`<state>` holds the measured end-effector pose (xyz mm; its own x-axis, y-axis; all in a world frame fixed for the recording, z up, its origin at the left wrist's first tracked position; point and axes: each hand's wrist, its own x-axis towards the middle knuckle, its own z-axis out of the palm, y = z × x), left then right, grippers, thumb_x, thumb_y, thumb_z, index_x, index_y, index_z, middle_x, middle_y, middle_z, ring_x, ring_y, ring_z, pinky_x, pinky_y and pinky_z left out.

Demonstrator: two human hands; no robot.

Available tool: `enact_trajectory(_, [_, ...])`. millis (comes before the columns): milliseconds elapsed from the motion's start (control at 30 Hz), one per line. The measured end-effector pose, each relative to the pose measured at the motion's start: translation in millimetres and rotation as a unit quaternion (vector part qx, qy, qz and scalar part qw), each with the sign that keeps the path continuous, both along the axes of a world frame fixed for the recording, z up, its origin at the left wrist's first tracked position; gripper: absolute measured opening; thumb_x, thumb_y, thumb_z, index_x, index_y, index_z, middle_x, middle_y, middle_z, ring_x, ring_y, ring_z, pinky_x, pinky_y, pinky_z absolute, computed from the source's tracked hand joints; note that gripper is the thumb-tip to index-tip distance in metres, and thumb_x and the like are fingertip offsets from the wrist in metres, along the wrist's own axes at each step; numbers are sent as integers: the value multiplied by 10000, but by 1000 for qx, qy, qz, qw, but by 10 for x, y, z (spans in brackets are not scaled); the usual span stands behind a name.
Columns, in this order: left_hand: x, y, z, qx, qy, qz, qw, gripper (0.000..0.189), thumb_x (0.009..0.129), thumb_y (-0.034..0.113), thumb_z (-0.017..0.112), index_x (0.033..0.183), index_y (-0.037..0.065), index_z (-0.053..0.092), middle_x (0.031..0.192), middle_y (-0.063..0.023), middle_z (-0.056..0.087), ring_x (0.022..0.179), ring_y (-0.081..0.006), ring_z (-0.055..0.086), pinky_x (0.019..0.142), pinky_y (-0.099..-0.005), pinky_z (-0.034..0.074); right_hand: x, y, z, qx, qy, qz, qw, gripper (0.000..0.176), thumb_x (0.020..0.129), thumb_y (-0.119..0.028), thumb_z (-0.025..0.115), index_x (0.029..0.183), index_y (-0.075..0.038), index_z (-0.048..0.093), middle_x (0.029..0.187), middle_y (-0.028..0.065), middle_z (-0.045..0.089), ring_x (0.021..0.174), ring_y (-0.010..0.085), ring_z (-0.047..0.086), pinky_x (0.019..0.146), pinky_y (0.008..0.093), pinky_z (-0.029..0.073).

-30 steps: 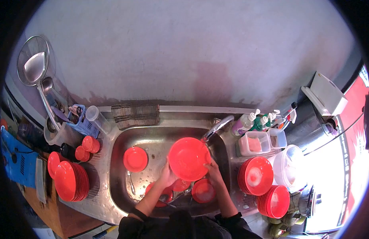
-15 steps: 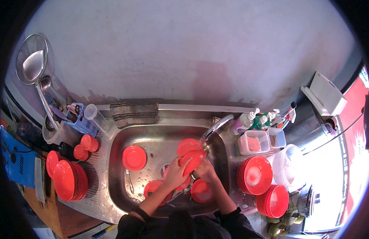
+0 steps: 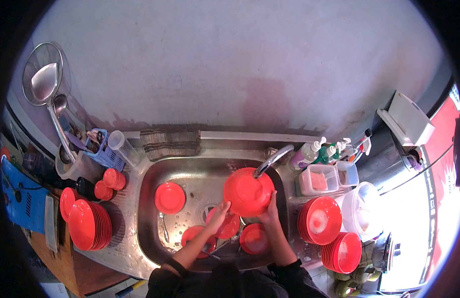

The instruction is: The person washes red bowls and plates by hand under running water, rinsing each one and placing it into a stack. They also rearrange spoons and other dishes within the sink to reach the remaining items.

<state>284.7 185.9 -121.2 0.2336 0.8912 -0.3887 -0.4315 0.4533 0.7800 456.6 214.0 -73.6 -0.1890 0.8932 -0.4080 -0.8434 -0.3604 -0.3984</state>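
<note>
Under the curved faucet [image 3: 273,160] I hold a red plate [image 3: 247,194] by its edges, its round face toward me. My left hand [image 3: 218,217] is closed on its lower left rim. Gripping the lower right side is my right hand [image 3: 271,210], with some of its fingers hidden behind the plate. Below my hands, several red dishes lie in the steel sink [image 3: 150,238], among them a soapy one [image 3: 254,239] by my right forearm. Another red dish [image 3: 170,197] rests at the sink's left, above a spoon [image 3: 164,229].
Stacked red plates [image 3: 89,226] stand on the left drainboard, near small red bowls [image 3: 111,180]. To the right are soapy red stacks [image 3: 319,221], clear plastic containers [image 3: 317,180] and pump bottles [image 3: 307,153]. A striped cloth [image 3: 170,143] hangs at the sink's back edge.
The red plate has turned from a steep tilt to show its broad round face. My right hand has shifted right and down to its right edge; the left keeps hold.
</note>
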Motion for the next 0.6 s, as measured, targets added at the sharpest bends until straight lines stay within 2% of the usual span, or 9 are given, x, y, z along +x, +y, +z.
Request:
enact_trajectory(33, [13, 7, 59, -2, -1, 0, 1000, 531, 778, 308, 509, 1178, 35, 290, 1107, -78, 439, 981, -161, 451, 828, -271, 352, 16, -26, 4, 3, -1, 1, 1000, 549, 779, -498, 361, 1180, -123, 343, 1207, 81, 368, 1114, 262, 335, 930, 462, 240])
enact_trajectory(100, [44, 52, 181, 41, -66, 77, 994, 387, 787, 275, 504, 1076, 35, 411, 1036, -45, 500, 923, -123, 484, 773, -241, 382, 55, -52, 45, 7, -1, 1, 1000, 557, 773, -512, 359, 1182, -134, 342, 1205, 79, 372, 1111, 262, 340, 929, 462, 241])
enact_trajectory(200, [-8, 198, 151, 29, -111, 64, 991, 327, 814, 245, 456, 1081, 56, 427, 1063, -43, 496, 959, -140, 477, 821, -289, 378, 125, -59, 47, -15, -10, 8, 1000, 547, 771, -496, 380, 1170, -123, 356, 1187, 75, 391, 1081, 266, 376, 906, 456, 285])
enact_trajectory(300, [34, 238, 532, -31, -134, 16, 990, 316, 808, 222, 469, 1067, 44, 442, 1080, -55, 485, 962, -161, 481, 833, -303, 377, 151, -70, -137, -13, -52, -9, 999, 477, 810, -424, 346, 1148, -88, 373, 1155, 89, 416, 1050, 252, 411, 890, 420, 322])
enact_trajectory(367, [51, 243, 539, -30, -131, 4, 991, 325, 810, 224, 463, 1078, 43, 432, 1086, -65, 480, 962, -173, 483, 842, -313, 375, 133, -95, -157, -20, -149, -18, 988, 457, 817, -403, 343, 1122, -68, 394, 1123, 89, 444, 1033, 239, 430, 883, 391, 338])
enact_trajectory(433, [73, 249, 615, -29, -130, -5, 991, 334, 813, 227, 457, 1088, 41, 423, 1091, -75, 475, 962, -184, 485, 851, -323, 372, 149, -113, -159, -28, -128, -11, 991, 445, 823, -395, 336, 1117, -68, 400, 1121, 90, 447, 1027, 239, 433, 879, 394, 341])
enact_trajectory(500, [96, 263, 708, -74, -264, 19, 962, 303, 803, 195, 475, 1053, 28, 437, 1027, -88, 510, 946, -180, 494, 829, -325, 396, 181, -124, -173, -39, -106, -5, 994, 433, 830, -388, 328, 1111, -67, 406, 1119, 90, 450, 1022, 239, 437, 875, 398, 343])
enact_trajectory(533, [108, 295, 661, -75, -264, 19, 961, 303, 803, 195, 475, 1053, 28, 437, 1027, -88, 510, 946, -180, 494, 829, -325, 396, 210, -92, -175, -78, -85, -5, 993, 440, 834, -394, 313, 1108, -63, 410, 1115, 93, 454, 1014, 239, 442, 881, 395, 336])
enact_trajectory(600, [148, 399, 592, -10, -343, -15, 939, 317, 815, 151, 441, 1102, 27, 387, 1076, -102, 475, 991, -203, 469, 859, -346, 378, 225, -39, -149, -113, -65, -6, 991, 449, 839, -400, 297, 1106, -59, 414, 1112, 96, 458, 1006, 239, 448, 887, 391, 329])
